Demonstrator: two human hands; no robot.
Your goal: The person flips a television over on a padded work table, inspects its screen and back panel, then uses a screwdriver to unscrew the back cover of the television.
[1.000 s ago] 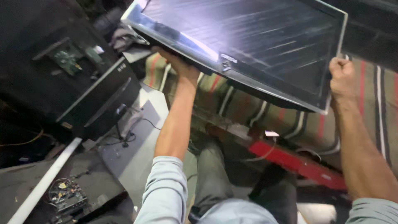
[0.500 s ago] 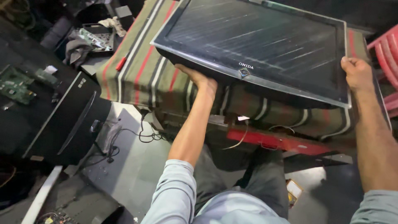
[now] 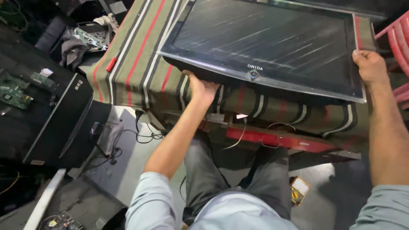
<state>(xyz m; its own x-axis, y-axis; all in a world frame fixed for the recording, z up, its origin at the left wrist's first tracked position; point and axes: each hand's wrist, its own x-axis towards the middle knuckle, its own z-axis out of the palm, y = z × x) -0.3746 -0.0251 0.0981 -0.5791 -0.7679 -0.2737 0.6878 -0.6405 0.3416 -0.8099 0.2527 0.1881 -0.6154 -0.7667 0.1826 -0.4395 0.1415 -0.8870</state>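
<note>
The flat-screen television (image 3: pixel 272 42) is held face up above the striped cloth (image 3: pixel 136 64) covering the table. The left hand (image 3: pixel 202 89) is clamped under its lower front edge. The right hand (image 3: pixel 370 66) is closed around its right-hand corner. A red screwdriver (image 3: pixel 111 64) lies on the cloth.

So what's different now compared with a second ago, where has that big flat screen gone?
The flat screen has come down from its tilted, lifted position and now lies nearly flat over the striped cloth on the table. The left hand still supports its near edge from below and the right hand still grips its right corner; neither has let go. The black casing on the floor stays put.
</note>
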